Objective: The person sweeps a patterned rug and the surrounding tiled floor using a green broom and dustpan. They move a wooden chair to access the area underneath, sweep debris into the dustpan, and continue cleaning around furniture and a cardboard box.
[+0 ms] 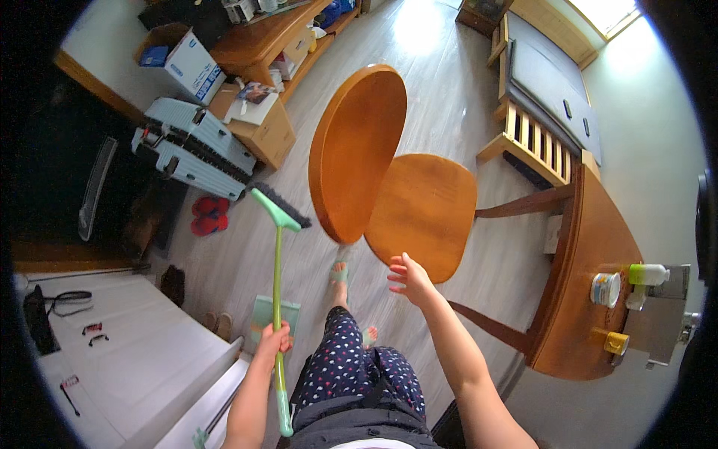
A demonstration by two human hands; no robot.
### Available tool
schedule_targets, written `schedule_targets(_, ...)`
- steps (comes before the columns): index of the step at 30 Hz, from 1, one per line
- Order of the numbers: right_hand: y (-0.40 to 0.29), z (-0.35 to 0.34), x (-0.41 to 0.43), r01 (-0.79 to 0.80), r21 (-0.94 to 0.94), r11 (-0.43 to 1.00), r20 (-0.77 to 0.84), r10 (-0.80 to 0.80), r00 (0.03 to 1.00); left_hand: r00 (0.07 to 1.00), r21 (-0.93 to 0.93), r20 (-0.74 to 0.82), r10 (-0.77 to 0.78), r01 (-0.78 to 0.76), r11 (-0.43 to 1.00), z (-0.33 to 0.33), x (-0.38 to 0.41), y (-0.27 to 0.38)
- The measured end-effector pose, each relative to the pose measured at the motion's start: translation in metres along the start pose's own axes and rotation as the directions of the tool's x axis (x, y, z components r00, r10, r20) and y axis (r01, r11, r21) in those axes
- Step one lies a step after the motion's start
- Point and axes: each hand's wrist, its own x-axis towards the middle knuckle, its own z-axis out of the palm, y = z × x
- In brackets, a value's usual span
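Observation:
My left hand (274,338) is closed around the green handle of a broom (277,280), whose head with dark bristles is raised at the upper end. Below that hand a pale green dustpan (285,314) lies on the floor, partly hidden by the handle. My right hand (408,279) has its fingers apart and holds nothing; it is over the near edge of a wooden chair seat (426,213). A rounded wooden panel (359,151), seemingly the chair's backrest, rises left of the seat. Whether the right fingertips touch the seat, I cannot tell.
At right, a wooden table (589,269) holds a white tub and bottles. A slatted wooden bed frame (533,146) stands behind it. To the left are a light blue suitcase (196,149), cardboard boxes (263,132), red slippers (210,215) and a white cabinet (140,353).

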Motion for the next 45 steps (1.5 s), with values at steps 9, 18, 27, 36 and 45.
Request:
schedule_targets(9, -0.089, 0.064, 0.211, -0.052, 0.063, 0.997, -0.248, 0.066, 0.967, 0.986, 0.161, -0.096, -0.136, 0.150, 0.975, -0.018, 0.025, 0.027)
schedule_targets(18, -0.087, 0.045, 0.293, 0.078, 0.257, 0.963, -0.509, 0.066, 0.858, 0.956, 0.327, -0.161, -0.247, 0.288, 0.900, -0.075, 0.081, -0.022)
schedule_targets(27, -0.081, 0.007, 0.175, 0.149, 0.132, 0.980, -0.472, -0.070, 0.879, 0.971, 0.504, -0.138, -0.196, 0.239, 0.830, -0.075, 0.048, 0.049)
schedule_targets(36, 0.023, -0.014, -0.025, 0.100, 0.235, 0.967, -0.404, 0.003, 0.915, 0.988, 0.430, -0.080, -0.129, 0.151, 0.890, -0.040, 0.029, 0.115)
schedule_targets(45, 0.077, -0.017, -0.053, 0.152, 0.295, 0.943, -0.343, -0.045, 0.938, 0.998, 0.581, 0.001, -0.058, 0.046, 0.813, -0.020, 0.021, 0.118)
